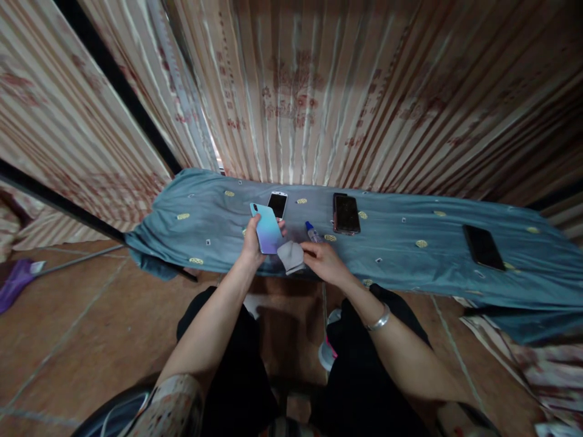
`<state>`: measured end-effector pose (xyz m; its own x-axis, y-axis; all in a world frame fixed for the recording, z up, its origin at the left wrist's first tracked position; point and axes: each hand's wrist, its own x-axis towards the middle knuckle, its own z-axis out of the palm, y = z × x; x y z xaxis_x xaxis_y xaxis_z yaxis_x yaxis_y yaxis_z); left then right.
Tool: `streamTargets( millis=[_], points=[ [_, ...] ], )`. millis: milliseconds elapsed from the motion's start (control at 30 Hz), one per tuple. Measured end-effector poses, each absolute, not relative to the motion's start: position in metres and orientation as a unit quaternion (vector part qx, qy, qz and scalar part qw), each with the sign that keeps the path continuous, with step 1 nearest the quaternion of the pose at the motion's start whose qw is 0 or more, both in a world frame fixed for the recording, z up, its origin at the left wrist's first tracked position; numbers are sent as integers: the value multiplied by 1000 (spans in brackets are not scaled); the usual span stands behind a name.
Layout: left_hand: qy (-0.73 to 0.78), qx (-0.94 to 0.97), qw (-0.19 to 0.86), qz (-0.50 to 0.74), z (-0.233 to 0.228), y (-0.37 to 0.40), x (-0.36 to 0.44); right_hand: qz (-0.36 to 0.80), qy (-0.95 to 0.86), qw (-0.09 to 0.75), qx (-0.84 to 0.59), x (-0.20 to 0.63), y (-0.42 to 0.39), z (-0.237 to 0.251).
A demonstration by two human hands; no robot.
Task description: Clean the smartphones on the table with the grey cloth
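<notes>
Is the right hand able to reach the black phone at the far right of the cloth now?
Probably not easily: the right hand holds a grey cloth, and the black phone lies far off.

Legible text: none. Red printed marks on the striped curtain (291, 103) are too blurred to read.

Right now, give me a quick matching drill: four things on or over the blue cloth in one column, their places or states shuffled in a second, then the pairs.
Things:
1. pastel phone
2. grey rag
3. white phone
4. far-right black phone

Places or states:
A. lies alone toward the cloth's right end
B. held back-up in the left hand
C. lies screen-up just behind the held phone
D. under the right hand's fingers

Pairs: 1-B, 2-D, 3-C, 4-A
</notes>
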<state>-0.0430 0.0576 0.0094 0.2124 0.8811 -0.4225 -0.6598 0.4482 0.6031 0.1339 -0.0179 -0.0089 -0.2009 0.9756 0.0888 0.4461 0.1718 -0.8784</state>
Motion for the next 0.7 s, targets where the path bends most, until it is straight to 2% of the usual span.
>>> streamTargets(
  millis=[133, 333, 700],
  points=[
    [372, 149, 761, 509, 4, 57, -38, 238, -734, 378, -512, 132, -25, -5],
    [366, 178, 758, 510, -2, 53, -31, 64, -808, 366, -457, 114, -32, -21],
    [466, 177, 732, 464, -8, 54, -14, -24, -816, 360, -451, 93, -34, -24]
  ],
)
